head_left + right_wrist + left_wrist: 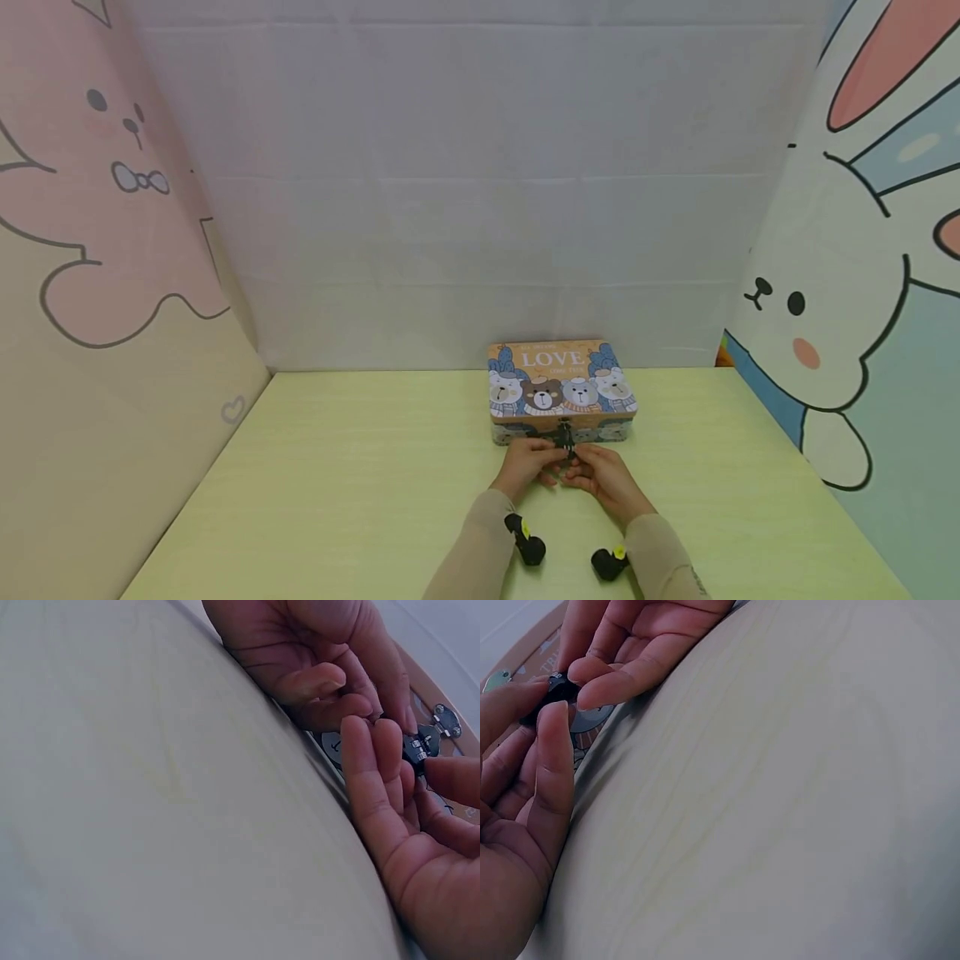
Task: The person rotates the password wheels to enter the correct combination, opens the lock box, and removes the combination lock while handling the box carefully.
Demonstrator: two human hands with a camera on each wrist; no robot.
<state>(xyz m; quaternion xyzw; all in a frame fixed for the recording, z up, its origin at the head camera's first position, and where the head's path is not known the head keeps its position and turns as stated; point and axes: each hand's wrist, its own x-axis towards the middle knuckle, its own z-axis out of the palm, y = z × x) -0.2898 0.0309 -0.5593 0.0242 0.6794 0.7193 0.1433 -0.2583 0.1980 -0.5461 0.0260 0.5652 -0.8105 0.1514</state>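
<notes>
Two pinches | left hand — black dial lock | right hand — same lock | bear-print box just behind

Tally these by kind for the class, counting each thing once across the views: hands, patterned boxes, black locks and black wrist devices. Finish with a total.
Hands: 2 (left hand, right hand)
Patterned box: 1
Black lock: 1
Black wrist devices: 2 (left device, right device)
Total: 6
</notes>
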